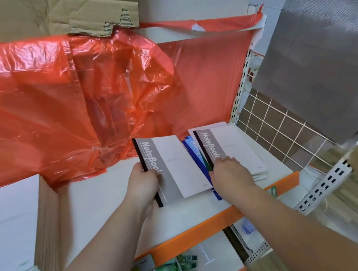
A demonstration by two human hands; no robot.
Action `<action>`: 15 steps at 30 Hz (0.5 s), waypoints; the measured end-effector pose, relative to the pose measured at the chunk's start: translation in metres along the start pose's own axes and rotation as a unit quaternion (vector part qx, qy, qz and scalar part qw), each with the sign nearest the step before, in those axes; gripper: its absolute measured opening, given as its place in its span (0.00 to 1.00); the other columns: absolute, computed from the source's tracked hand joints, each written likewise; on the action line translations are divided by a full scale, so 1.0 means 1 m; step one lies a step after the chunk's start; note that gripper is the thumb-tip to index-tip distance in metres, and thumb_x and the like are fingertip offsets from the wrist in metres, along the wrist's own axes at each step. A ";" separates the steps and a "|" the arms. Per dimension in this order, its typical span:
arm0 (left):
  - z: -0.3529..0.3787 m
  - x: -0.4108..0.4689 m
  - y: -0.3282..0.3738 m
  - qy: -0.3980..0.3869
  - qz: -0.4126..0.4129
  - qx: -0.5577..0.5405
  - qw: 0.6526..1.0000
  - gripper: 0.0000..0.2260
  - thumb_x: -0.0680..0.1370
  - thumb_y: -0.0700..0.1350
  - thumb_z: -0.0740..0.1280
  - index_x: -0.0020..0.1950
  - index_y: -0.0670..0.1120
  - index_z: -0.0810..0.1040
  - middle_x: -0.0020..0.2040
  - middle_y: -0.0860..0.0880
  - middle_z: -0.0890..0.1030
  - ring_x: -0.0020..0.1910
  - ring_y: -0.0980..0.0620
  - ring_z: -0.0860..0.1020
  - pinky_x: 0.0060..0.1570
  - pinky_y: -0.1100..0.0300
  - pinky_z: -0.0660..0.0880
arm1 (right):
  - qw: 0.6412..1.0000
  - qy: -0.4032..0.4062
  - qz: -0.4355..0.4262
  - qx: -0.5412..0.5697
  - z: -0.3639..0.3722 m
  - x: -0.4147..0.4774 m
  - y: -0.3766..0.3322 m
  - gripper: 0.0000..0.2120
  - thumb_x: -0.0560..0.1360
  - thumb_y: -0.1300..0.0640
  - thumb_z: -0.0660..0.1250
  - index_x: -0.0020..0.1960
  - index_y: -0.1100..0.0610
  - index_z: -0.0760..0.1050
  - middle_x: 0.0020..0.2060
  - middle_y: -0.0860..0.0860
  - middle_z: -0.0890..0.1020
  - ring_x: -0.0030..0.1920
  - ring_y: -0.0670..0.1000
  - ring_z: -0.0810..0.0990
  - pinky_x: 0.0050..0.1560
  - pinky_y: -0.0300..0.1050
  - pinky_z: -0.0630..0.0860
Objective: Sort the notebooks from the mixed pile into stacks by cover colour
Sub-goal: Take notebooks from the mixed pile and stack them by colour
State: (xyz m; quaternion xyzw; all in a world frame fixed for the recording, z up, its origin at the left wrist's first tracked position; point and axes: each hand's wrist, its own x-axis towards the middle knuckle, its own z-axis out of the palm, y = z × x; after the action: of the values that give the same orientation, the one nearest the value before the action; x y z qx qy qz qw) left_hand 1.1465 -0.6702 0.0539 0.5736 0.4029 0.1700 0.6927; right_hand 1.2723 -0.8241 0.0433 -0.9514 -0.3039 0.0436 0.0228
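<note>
While the left hand (144,182) gripped a grey-and-white notebook (169,169) by its black spine above the white shelf (103,193), the right hand (227,172) pressed fingers onto a matching grey-covered stack (233,145), blue notebooks (196,156) lying between; its grasp could not be told.

White shelf (104,200) with orange front edge (209,223). Far side: crumpled red plastic sheet (64,106) spread across back, reaching down onto shelf surface. Left end: tall stack of green-and-white notebooks (11,230), near front edge. Right end: small pile of grey-banded notebooks (233,148), touching blue notebooks (196,156) just beside it toward middle. One grey-banded notebook (173,166) overlaps blue ones, its near end by front edge.
</note>
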 end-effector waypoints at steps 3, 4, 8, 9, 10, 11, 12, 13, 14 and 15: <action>-0.002 -0.001 -0.001 -0.005 0.004 0.012 1.000 0.18 0.77 0.34 0.53 0.59 0.48 0.76 0.54 0.48 0.84 0.51 0.45 0.83 0.47 0.47 0.82 | 1.000 -0.004 -0.006 -0.009 -0.004 0.000 0.000 0.19 0.79 0.53 0.64 0.66 0.61 0.68 0.60 0.58 0.76 0.60 0.55 0.73 0.52 0.46 0.75; -0.002 -0.001 -0.001 -0.007 0.007 0.013 1.000 0.18 0.77 0.33 0.53 0.58 0.48 0.76 0.53 0.48 0.84 0.51 0.46 0.83 0.46 0.48 0.82 | 1.000 -0.011 -0.007 -0.009 -0.007 -0.001 -0.001 0.18 0.79 0.55 0.64 0.66 0.61 0.68 0.60 0.58 0.76 0.60 0.56 0.74 0.52 0.46 0.75; 0.003 -0.007 0.002 -0.019 0.006 -0.002 1.000 0.18 0.79 0.32 0.52 0.57 0.48 0.76 0.50 0.50 0.84 0.47 0.48 0.84 0.37 0.56 0.80 | 0.999 -0.039 -0.001 -0.006 -0.017 -0.004 -0.002 0.19 0.77 0.57 0.66 0.66 0.61 0.69 0.60 0.58 0.77 0.60 0.57 0.76 0.51 0.47 0.76; 0.003 -0.007 0.001 -0.021 0.007 -0.003 1.000 0.18 0.79 0.32 0.52 0.57 0.48 0.76 0.50 0.49 0.85 0.47 0.49 0.84 0.36 0.57 0.79 | 0.999 -0.041 0.004 -0.004 -0.021 -0.005 -0.003 0.19 0.78 0.57 0.66 0.66 0.60 0.69 0.60 0.58 0.77 0.59 0.57 0.77 0.51 0.47 0.76; 0.003 -0.007 0.001 -0.020 0.007 -0.004 1.000 0.18 0.78 0.32 0.52 0.58 0.47 0.76 0.51 0.49 0.85 0.47 0.48 0.84 0.37 0.57 0.80 | 0.999 -0.035 0.004 -0.003 -0.025 -0.007 -0.004 0.18 0.78 0.58 0.65 0.66 0.61 0.69 0.59 0.58 0.78 0.58 0.58 0.78 0.50 0.47 0.76; 0.004 -0.006 0.000 -0.022 0.005 -0.006 1.000 0.18 0.78 0.32 0.53 0.59 0.47 0.76 0.51 0.48 0.85 0.47 0.47 0.85 0.38 0.55 0.80 | 1.000 -0.021 -0.002 -0.003 -0.028 -0.010 -0.007 0.16 0.78 0.59 0.63 0.65 0.61 0.69 0.58 0.59 0.78 0.57 0.59 0.79 0.48 0.47 0.75; 0.005 -0.005 -0.001 -0.026 0.004 -0.012 1.000 0.18 0.78 0.32 0.53 0.60 0.47 0.76 0.52 0.47 0.85 0.48 0.47 0.85 0.39 0.54 0.81 | 1.000 -0.002 -0.016 -0.002 -0.031 -0.013 -0.011 0.15 0.79 0.61 0.61 0.65 0.62 0.70 0.57 0.59 0.79 0.55 0.60 0.79 0.45 0.47 0.74; 0.006 -0.005 -0.002 -0.027 0.002 -0.019 0.999 0.18 0.78 0.33 0.53 0.61 0.46 0.76 0.52 0.47 0.85 0.48 0.46 0.85 0.40 0.53 0.81 | 0.999 0.020 -0.035 -0.004 -0.032 -0.016 -0.017 0.14 0.79 0.62 0.59 0.64 0.62 0.71 0.55 0.60 0.80 0.53 0.61 0.80 0.43 0.47 0.72; 0.008 -0.005 -0.002 -0.027 -0.001 -0.028 0.999 0.17 0.79 0.33 0.54 0.61 0.47 0.75 0.52 0.48 0.85 0.48 0.47 0.85 0.40 0.54 0.81 | 0.997 0.039 -0.061 -0.005 -0.034 -0.020 -0.024 0.14 0.79 0.63 0.57 0.63 0.62 0.72 0.52 0.60 0.81 0.51 0.61 0.81 0.41 0.48 0.70; 0.010 -0.005 -0.003 -0.025 -0.003 -0.041 0.999 0.15 0.81 0.35 0.55 0.61 0.47 0.75 0.52 0.48 0.85 0.49 0.47 0.85 0.40 0.54 0.81 | 0.994 0.057 -0.093 -0.004 -0.033 -0.025 -0.033 0.13 0.79 0.62 0.56 0.62 0.62 0.72 0.50 0.59 0.82 0.49 0.61 0.81 0.39 0.48 0.69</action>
State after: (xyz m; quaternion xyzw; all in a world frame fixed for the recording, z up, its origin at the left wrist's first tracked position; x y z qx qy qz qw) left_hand 1.1500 -0.6812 0.0537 0.5476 0.3803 0.1700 0.7257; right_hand 1.2367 -0.8123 0.0801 -0.9200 -0.3895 -0.0138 0.0401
